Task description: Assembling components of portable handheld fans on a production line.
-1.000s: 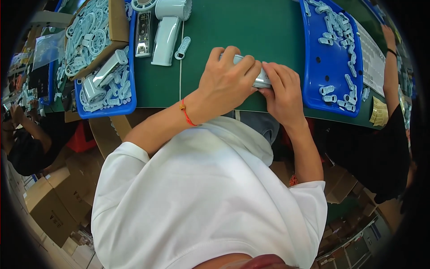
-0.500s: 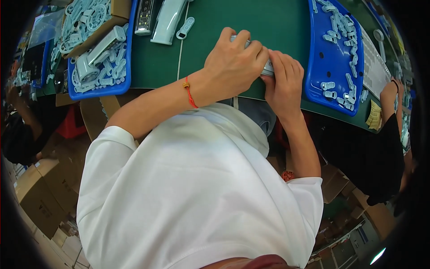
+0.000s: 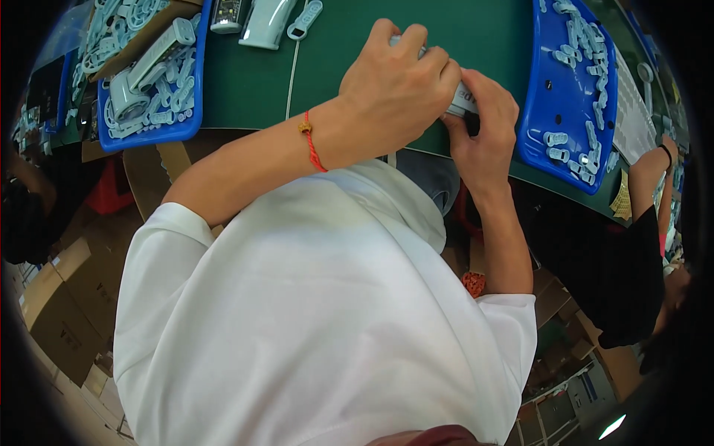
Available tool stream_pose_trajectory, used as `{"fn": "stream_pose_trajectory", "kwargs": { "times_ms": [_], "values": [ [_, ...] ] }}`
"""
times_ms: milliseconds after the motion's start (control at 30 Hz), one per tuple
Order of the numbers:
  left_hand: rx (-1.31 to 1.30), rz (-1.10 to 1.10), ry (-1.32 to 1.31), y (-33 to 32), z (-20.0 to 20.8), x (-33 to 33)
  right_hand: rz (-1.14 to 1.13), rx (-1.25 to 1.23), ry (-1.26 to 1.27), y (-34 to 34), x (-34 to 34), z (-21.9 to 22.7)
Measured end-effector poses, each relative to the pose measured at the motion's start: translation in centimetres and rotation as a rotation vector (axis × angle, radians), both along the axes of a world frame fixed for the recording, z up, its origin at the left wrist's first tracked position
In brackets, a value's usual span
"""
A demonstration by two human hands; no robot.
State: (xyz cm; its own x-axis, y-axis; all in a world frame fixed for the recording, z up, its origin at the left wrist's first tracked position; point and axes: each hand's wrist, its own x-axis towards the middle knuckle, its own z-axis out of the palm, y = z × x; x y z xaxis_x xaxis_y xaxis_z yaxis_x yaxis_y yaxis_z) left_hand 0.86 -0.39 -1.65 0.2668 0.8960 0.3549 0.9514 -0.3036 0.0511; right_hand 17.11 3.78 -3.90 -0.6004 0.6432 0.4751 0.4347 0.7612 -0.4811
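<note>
Over the front part of the green table, both hands close around a pale grey-white casing (image 3: pixel 462 99) with dark printing on it. My left hand (image 3: pixel 398 88) wraps over it from above, hiding most of it; a red cord bracelet circles that wrist. Gripping the casing's right end between thumb and fingers is my right hand (image 3: pixel 487 119). Only small parts of the casing show, between the hands and behind the left fingers, so its full shape is hidden. Beyond them lie a pale oblong housing (image 3: pixel 266 24) and a small light-blue strap-like part (image 3: pixel 305 20).
A blue tray (image 3: pixel 190 123) on the left holds many light-blue parts, with a cardboard box (image 3: pixel 145 41) over it. On the right, another blue tray (image 3: pixel 539 111) holds small pale pieces. Another person's arm (image 3: pixel 645 182) reaches in at the far right. A dark circuit-bearing housing (image 3: pixel 226 15) lies at the back.
The casing has turned slightly in my hands, showing its printed side by the right thumb. The right fingers have shifted. The view has moved a little.
</note>
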Motion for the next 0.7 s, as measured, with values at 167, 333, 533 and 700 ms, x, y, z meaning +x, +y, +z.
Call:
{"fn": "stream_pose_trajectory", "kwargs": {
  "times_ms": [167,333,533,700],
  "values": [
    [0.058,-0.016,-0.032,0.1,-0.1,0.0,0.000,0.009,-0.025,0.0,0.1,0.3],
    [0.221,-0.021,-0.050,0.3,1.1,-0.6,0.024,-0.138,-0.255,0.4,0.4,2.8],
    [-0.333,0.016,-1.850,-1.9,-0.4,-1.0,-0.002,-1.205,0.575,-1.0,-0.3,3.4],
    [-0.491,-0.098,-1.902,-1.4,0.3,0.8,0.098,-1.254,0.726,-2.0,-2.3,3.8]
  ]
}}
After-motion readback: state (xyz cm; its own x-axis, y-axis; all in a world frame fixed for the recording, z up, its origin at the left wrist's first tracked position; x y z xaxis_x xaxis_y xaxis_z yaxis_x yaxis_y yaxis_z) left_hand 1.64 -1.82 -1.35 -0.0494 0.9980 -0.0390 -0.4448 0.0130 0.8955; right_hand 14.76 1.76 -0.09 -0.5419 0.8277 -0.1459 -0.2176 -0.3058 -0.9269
